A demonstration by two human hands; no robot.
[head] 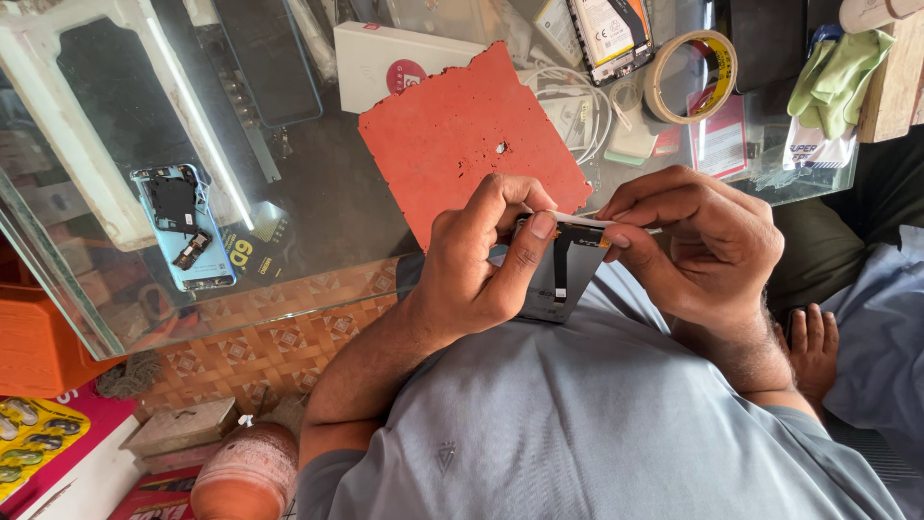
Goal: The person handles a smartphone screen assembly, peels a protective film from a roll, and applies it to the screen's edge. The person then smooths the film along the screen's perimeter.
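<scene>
My left hand [481,265] grips a dark grey phone display panel [563,279] with a black flex strip down its back, held over my lap; the thumb presses near the panel's top edge. My right hand [707,246] pinches a thin white strip [587,221] that lies along that top edge, fingertips touching the panel's right corner. Both hands are close together just below the edge of a glass counter [318,193]. Much of the panel is hidden by my fingers.
On the counter lie a ragged red mat [462,135] with a small screw, an opened blue phone [183,231] with its insides showing, a white box [385,58], a tape roll [688,72] and a green cloth [833,77]. A bare foot [813,347] rests at right.
</scene>
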